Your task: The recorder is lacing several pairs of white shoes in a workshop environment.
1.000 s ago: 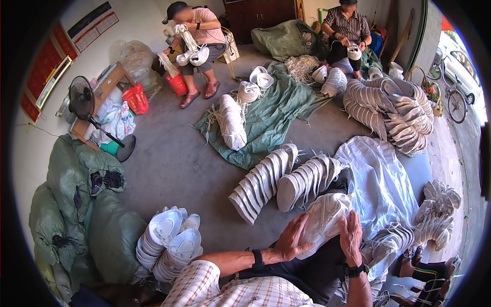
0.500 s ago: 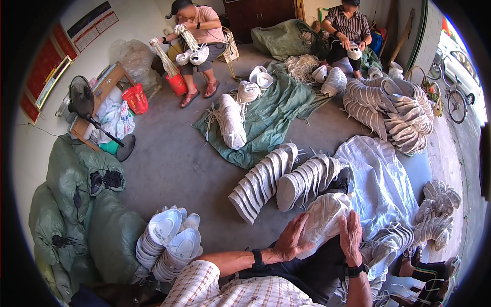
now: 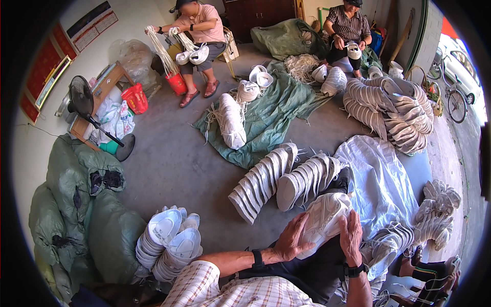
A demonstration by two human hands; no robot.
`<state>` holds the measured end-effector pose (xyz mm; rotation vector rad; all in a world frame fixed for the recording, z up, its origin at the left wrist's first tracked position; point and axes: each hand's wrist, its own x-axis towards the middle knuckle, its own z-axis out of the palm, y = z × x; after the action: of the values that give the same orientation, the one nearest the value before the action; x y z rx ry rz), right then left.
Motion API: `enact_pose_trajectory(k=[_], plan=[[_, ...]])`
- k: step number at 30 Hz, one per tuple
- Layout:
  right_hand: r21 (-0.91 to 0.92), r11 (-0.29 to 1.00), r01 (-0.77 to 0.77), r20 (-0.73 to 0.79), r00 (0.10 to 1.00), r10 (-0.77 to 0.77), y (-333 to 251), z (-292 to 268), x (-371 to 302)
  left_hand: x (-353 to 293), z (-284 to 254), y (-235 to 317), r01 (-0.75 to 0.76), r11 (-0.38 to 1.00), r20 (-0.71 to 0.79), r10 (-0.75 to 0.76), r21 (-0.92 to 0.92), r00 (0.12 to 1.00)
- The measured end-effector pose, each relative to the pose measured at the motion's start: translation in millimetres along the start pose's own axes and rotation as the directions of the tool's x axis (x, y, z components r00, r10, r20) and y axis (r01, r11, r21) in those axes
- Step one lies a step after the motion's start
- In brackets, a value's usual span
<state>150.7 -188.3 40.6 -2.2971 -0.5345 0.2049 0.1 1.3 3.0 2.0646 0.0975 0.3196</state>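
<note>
Seated low in a workroom, I hold a white shoe upper (image 3: 327,215) over my dark trousers (image 3: 314,268), my left fingers (image 3: 297,228) laid along one flank and my right fingers (image 3: 350,228) along the other, grasping it between them; how hard they press I cannot tell. Such a hold looks best with even pressure from both sides, the flats of the fingers rather than the tips, since the thin shell would likely dent or skew if pinched. Its surface looks soft and ribbed, rounded like a loaf; whether others nest beneath it is hidden. Just beyond my knees, two ridged rows of nested uppers (image 3: 265,184) lie on the smooth grey floor (image 3: 169,158), curved edges overlapping like roof tiles. To their right spreads a thin, creased pale sheet (image 3: 378,176), faintly shiny. On my left, cupped white shells (image 3: 166,226) stand in open-mouthed stacks beside bulging green sacks (image 3: 113,233), while a rumpled green cloth (image 3: 273,115) lies farther off.
</note>
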Motion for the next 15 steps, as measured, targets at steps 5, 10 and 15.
enact_pose_trajectory(k=[5,10,15], plan=[[0.01,1.0,0.003,-0.006,1.0,-0.003,-0.8,0.1,-0.4,0.0,0.2,0.4,-0.005,1.0,0.0,0.005,0.004,1.0],[-0.006,1.0,-0.003,-0.001,1.0,0.003,0.8,0.3,-0.1,0.1,1.0,-0.2,0.002,1.0,-0.001,-0.002,-0.007,1.0],[-0.002,1.0,0.006,-0.01,1.0,-0.006,2.7,1.5,0.1,0.1,0.4,-0.1,0.022,1.0,0.015,-0.022,-0.022,1.0]])
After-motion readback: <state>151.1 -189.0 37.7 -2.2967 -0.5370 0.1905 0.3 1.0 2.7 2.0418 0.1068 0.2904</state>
